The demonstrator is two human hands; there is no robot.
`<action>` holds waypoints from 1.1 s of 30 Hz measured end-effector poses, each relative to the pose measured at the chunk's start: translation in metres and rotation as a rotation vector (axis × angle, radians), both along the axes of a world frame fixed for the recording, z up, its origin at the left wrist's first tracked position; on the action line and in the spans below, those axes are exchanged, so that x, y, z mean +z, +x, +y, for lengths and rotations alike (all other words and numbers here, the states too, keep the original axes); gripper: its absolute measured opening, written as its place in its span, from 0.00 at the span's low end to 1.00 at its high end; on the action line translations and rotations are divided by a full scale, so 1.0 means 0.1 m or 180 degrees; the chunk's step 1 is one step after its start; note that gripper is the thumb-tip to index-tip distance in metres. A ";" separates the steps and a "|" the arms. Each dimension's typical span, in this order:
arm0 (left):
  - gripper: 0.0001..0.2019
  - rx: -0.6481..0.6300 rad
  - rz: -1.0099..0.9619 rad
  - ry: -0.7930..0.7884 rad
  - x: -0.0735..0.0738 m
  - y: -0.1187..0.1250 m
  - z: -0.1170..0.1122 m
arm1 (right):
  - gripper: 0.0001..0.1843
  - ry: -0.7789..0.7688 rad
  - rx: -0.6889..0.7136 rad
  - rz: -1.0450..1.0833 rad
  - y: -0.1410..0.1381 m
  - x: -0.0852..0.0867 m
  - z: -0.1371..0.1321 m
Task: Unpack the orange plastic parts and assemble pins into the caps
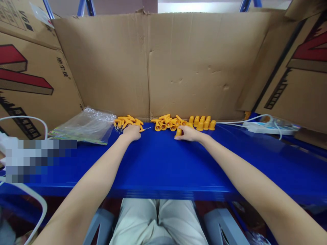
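My left hand is closed at the pile of yellow T-handled corkscrews, near the back of the blue table. From its fingers a corkscrew points right with its metal spiral; the hand covers most of the handle. To the right, my right hand grips a yellow bell-shaped cap between thumb and fingers, low over the tabletop. Just behind that hand lie several assembled yellow corkscrews, their open bell ends facing me. More yellow caps stand upright in a cluster beyond its right side.
A clear plastic bag lies at the left. Cardboard walls enclose the back and sides of the blue table. A white power strip with cables sits at the right. A blurred white object is at the left edge.
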State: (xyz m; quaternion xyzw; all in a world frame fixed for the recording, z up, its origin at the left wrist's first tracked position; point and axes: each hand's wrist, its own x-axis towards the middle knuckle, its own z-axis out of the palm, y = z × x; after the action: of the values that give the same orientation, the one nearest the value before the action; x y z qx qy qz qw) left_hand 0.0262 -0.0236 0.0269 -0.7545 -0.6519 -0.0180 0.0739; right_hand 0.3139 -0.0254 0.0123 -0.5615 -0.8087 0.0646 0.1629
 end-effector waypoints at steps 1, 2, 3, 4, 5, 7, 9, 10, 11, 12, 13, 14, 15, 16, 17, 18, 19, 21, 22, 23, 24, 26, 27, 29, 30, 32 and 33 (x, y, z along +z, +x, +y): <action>0.17 0.0011 0.0008 -0.0001 -0.01 -0.01 0.02 | 0.14 0.0065 -0.0038 0.0187 -0.05 -0.10 0.02; 0.17 0.0038 0.0025 0.0014 -0.03 -0.02 0.03 | 0.14 0.0131 -0.0033 0.0372 -0.09 -0.17 0.04; 0.18 0.0070 0.0051 0.0047 -0.04 -0.03 0.05 | 0.15 0.0199 -0.0070 0.0479 -0.12 -0.23 0.06; 0.19 0.0102 0.0084 0.0092 -0.06 -0.05 0.07 | 0.14 0.0279 -0.0076 0.0523 -0.14 -0.27 0.08; 0.19 0.0134 0.0118 0.0145 -0.08 -0.06 0.08 | 0.14 0.0379 -0.0055 0.0514 -0.16 -0.29 0.09; 0.19 0.0197 0.0158 0.0252 -0.11 -0.09 0.11 | 0.11 0.0584 0.0070 0.0392 -0.18 -0.31 0.10; 0.17 0.0221 0.0107 0.0362 -0.12 -0.11 0.13 | 0.07 0.0767 0.0266 0.0231 -0.20 -0.31 0.07; 0.16 0.0196 0.0026 0.0419 -0.11 -0.11 0.13 | 0.09 0.0854 0.0333 0.0136 -0.21 -0.30 0.05; 0.15 0.0119 -0.0088 0.0472 -0.10 -0.10 0.13 | 0.14 0.0939 0.0356 0.0038 -0.22 -0.29 0.03; 0.15 -0.0006 -0.0220 0.0514 -0.09 -0.09 0.12 | 0.18 0.1014 0.0342 -0.0059 -0.23 -0.28 0.01; 0.14 -0.0163 -0.0353 0.0549 -0.08 -0.07 0.11 | 0.20 0.1078 0.0292 -0.0137 -0.23 -0.26 -0.01; 0.13 -0.0332 -0.0474 0.0579 -0.06 -0.05 0.09 | 0.21 0.1120 0.0224 -0.0189 -0.24 -0.25 -0.03; 0.12 -0.0491 -0.0572 0.0604 -0.05 -0.02 0.07 | 0.20 0.1141 0.0161 -0.0213 -0.24 -0.23 -0.04; 0.12 -0.0623 -0.0642 0.0622 -0.05 0.02 0.05 | 0.19 0.1150 0.0105 -0.0219 -0.24 -0.22 -0.05; 0.11 -0.0722 -0.0686 0.0628 -0.05 0.05 0.04 | 0.17 0.1153 0.0056 -0.0220 -0.23 -0.20 -0.06; 0.10 -0.0801 -0.0709 0.0618 -0.05 0.08 0.02 | 0.15 0.1147 0.0019 -0.0221 -0.23 -0.19 -0.06; 0.10 -0.0872 -0.0717 0.0596 -0.06 0.11 0.01 | 0.14 0.1130 -0.0007 -0.0216 -0.22 -0.19 -0.06; 0.09 -0.0991 -0.0703 0.0537 -0.08 0.14 0.00 | 0.13 0.1109 -0.0004 -0.0153 -0.21 -0.18 -0.06; 0.08 -0.1034 -0.0699 0.0514 -0.09 0.15 0.00 | 0.13 0.1112 0.0045 -0.0102 -0.20 -0.19 -0.05; 0.08 -0.1064 -0.0709 0.0499 -0.09 0.16 0.00 | 0.13 0.1121 0.0125 -0.0050 -0.20 -0.19 -0.04; 0.08 -0.1084 -0.0731 0.0491 -0.10 0.16 0.01 | 0.13 0.1124 0.0210 -0.0005 -0.20 -0.20 -0.03; 0.07 -0.1109 -0.0780 0.0487 -0.10 0.16 0.01 | 0.14 0.1099 0.0338 0.0064 -0.20 -0.22 -0.02; 0.07 -0.1114 -0.0791 0.0486 -0.10 0.16 0.02 | 0.14 0.1068 0.0370 0.0096 -0.21 -0.23 -0.01; 0.08 -0.1118 -0.0789 0.0488 -0.10 0.17 0.02 | 0.14 0.1021 0.0394 0.0195 -0.23 -0.24 -0.01; 0.08 -0.1118 -0.0795 0.0494 -0.10 0.18 0.01 | 0.14 0.1014 0.0410 0.0260 -0.24 -0.24 -0.01; 0.10 -0.1139 -0.0832 0.0492 -0.09 0.21 0.00 | 0.15 0.1037 0.0450 0.0397 -0.25 -0.24 -0.01; 0.10 -0.1157 -0.0852 0.0483 -0.09 0.23 -0.01 | 0.15 0.1062 0.0463 0.0456 -0.26 -0.24 -0.01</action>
State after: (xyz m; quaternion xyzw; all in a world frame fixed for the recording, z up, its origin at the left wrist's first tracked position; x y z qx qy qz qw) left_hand 0.0489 -0.0248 0.0177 -0.8426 -0.5061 -0.1799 0.0388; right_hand 0.2879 -0.0263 -0.0122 -0.4608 -0.8330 -0.0189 0.3058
